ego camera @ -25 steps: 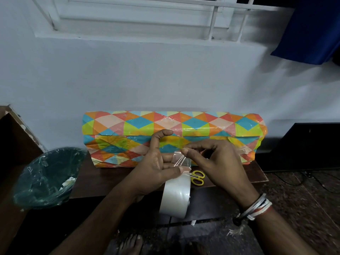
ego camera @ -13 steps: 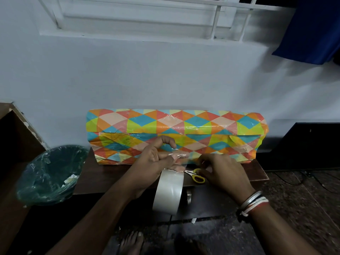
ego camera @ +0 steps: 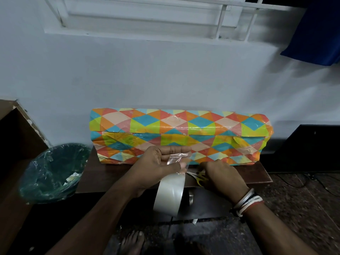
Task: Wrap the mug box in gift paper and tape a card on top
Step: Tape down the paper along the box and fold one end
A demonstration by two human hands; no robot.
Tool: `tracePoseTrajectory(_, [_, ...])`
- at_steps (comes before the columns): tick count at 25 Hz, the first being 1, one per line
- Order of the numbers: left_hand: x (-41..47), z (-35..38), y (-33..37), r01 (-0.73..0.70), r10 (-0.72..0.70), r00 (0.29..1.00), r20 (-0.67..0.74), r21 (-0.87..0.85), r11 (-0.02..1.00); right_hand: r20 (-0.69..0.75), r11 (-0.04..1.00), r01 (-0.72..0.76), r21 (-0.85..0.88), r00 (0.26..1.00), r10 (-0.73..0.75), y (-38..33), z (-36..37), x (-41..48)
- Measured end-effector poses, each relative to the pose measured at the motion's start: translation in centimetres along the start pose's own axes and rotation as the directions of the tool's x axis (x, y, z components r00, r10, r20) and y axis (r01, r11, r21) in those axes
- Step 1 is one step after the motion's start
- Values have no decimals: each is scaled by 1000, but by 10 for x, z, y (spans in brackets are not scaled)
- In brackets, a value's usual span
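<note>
Wall [ego camera: 165,74]: pale, painted, behind everything, with a barred window at the top and a blue cloth [ego camera: 320,30] hanging at the upper right.
Wooden table [ego camera: 110,173]: dark brown and low, set against the wall.
Mug box [ego camera: 180,129]: long, already covered in gift paper of orange, teal, lime and pink triangles. It lies on the far side of the table, touching the wall, with glossy tape along its seam.
Bin [ego camera: 53,172]: lined with a green plastic bag, just beside the table's left end.
Tape roll [ego camera: 169,194]: wide and clear, hanging at the table's near edge below the left hand.
Left hand [ego camera: 158,162]: palm up in front of the box, thumb and fingers pinching the tape strip.
Right hand [ego camera: 220,175]: low on the table, fingers curled round the scissors' handles, bracelets [ego camera: 248,201] on the wrist.
Tape strip [ego camera: 176,157]: pulled up from the roll and lying across the left fingers.
Scissors [ego camera: 199,178]: yellow-handled, with the blades pointing left towards the tape.
</note>
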State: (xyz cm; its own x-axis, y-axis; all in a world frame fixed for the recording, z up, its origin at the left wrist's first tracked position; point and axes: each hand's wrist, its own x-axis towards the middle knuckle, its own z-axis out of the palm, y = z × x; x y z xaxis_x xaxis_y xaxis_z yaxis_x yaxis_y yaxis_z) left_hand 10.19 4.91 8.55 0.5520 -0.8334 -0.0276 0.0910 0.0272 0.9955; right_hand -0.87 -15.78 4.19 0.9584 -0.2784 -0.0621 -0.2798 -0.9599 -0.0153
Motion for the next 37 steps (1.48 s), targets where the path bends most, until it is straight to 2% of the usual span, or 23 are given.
tracePoseTrajectory(2, [0, -3, 1, 7, -8, 1000, 20, 48, 999, 78, 995, 36, 93, 996, -43, 3, -3, -3])
tracePoseTrajectory(5, [-1, -6, 2, 7, -12, 998, 54, 81, 997, 158, 923, 32, 383, 982, -99, 10, -14, -13])
tracePoseTrajectory(8, [-1, -9, 3, 8, -14, 998, 56, 110, 994, 214, 791, -28, 611, 968, -131, 19, -31, -20])
tracePoseTrajectory(12, [-1, -10, 7, 32, -37, 998, 46, 104, 994, 321, 630, -91, 771, 910, -261, 25, -53, -24])
tracePoseTrajectory(16, [-1, -8, 8, 30, -37, 998, 58, 131, 991, 477, 549, -199, 812, 769, -426, 25, -68, -32])
tracePoseTrajectory(19, [-2, -5, 8, 45, -56, 995, 85, 128, 991, 481, 529, -191, 827, 727, -490, 21, -72, -34])
tracePoseTrajectory(37, [-4, -2, 12, 89, -122, 979, 161, 195, 977, 383, 549, -59, 834, 778, -498, 15, -80, -33])
